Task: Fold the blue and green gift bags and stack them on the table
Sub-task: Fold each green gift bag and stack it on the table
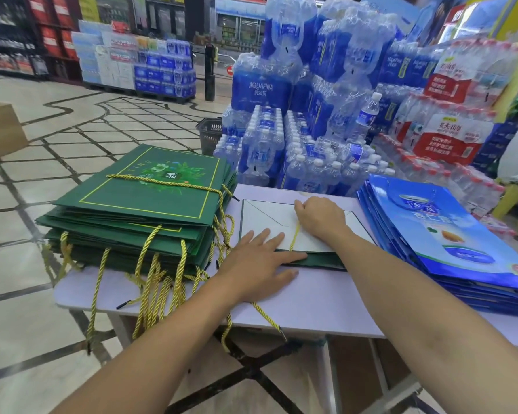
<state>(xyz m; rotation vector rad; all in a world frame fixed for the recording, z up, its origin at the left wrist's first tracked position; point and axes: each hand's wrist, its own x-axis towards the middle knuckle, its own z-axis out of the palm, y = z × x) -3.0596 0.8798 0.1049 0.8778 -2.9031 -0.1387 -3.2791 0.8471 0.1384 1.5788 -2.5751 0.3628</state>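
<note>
Head view: the only brand I can actually read is AQUAFINA, printed on the blue shrink-wrapped water packs (262, 88) piled up behind the table. Each pack is full of clear bottles with white caps. Next to them on the right are more water packs with red-and-white labels (449, 138) covered in Chinese writing. On the pale folding table (311, 306) there's a stack of green gift bags (138, 204) on the left. The top one shows the letters "ATINE" over a leafy flower print inside a yellow line border, and yellow rope handles dangle off the near edge. On the right sits a stack of blue gift bags (443, 234) with Chinese lettering I can't make out. Between the two stacks a single green gift bag (266, 218) lies flat with its white panel facing up. The left hand (257, 264) is spread out flat, pressing on its near green edge. The right hand (320, 218) has its fingers curled on the white panel, and a yellow cord (294, 236) runs out from under it; can't tell if it's actually pinching the cord. A black plastic basket (210, 132) stands on the floor behind the green stack, contents hidden.
</note>
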